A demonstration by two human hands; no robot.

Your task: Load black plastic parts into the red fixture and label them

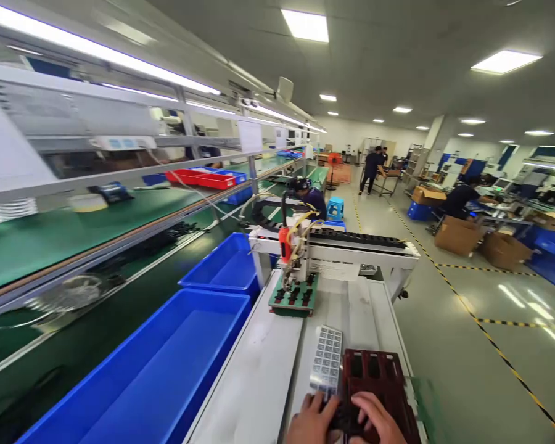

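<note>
Both my hands sit at the bottom edge of the view on a dark red slotted fixture tray [379, 376] on a white machine bed [259, 370]. My left hand [311, 420] rests at the tray's near left corner, fingers curled over a small dark part I cannot make out. My right hand [378, 419] lies on the tray's near end, fingers bent downward. A pale grey gridded tray [327, 359] lies just left of the red one. Farther along the bed, a green fixture plate [295, 297] with dark parts sits under a screwdriving head [287, 246].
Two empty blue bins [157, 364] [224, 265] stand left of the machine beside a green conveyor line [74, 228] with red trays [203, 177]. Other people work farther off: one seated ahead [311, 196], one standing [372, 168], one at right [462, 197] among cardboard boxes [457, 235].
</note>
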